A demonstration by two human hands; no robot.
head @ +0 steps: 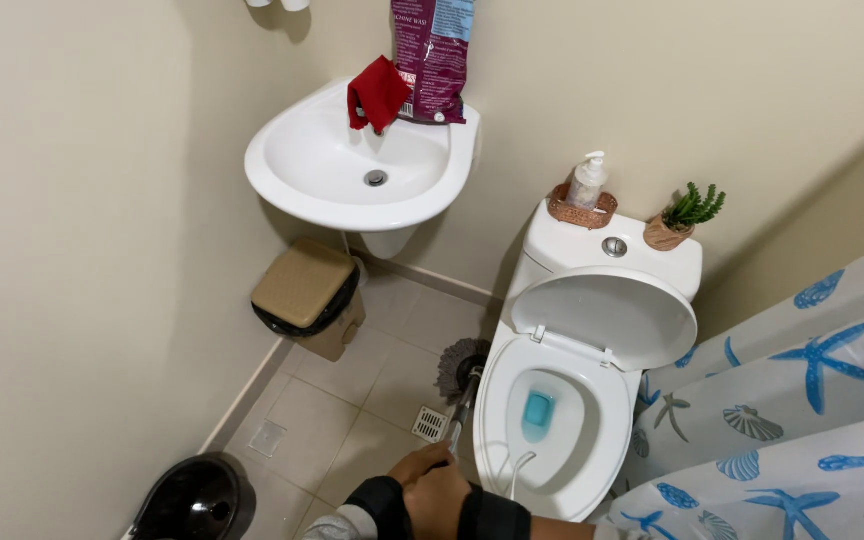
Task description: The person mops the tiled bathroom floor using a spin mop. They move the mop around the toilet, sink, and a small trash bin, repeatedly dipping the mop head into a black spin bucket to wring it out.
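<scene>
Head view puts the hands at the bottom edge of the frame, stacked close together. The left hand (420,463) has its fingers curled round the near end of the toilet brush (464,385), closed tight on the handle. The right hand (439,497) lies just behind and partly under it, fist-like; whether its fingers also wrap the handle cannot be told, as the left hand and dark sleeves hide them. The brush handle slants away from the hands, and its grey bristle head sits low on the tiled floor beside the toilet bowl (592,470), near a small floor drain (431,424). Gripping the far end of the handle seemingly keeps the hands well away from the bristles. The toilet's seat and lid (607,315) stand raised, leaving blue water exposed. A soap dispenser (587,182) and small potted plant (685,217) rest on the cistern. Further off are a wall sink (292,160) holding a red cloth (377,93), a lidded bin (307,292) and a shower curtain (802,420).
</scene>
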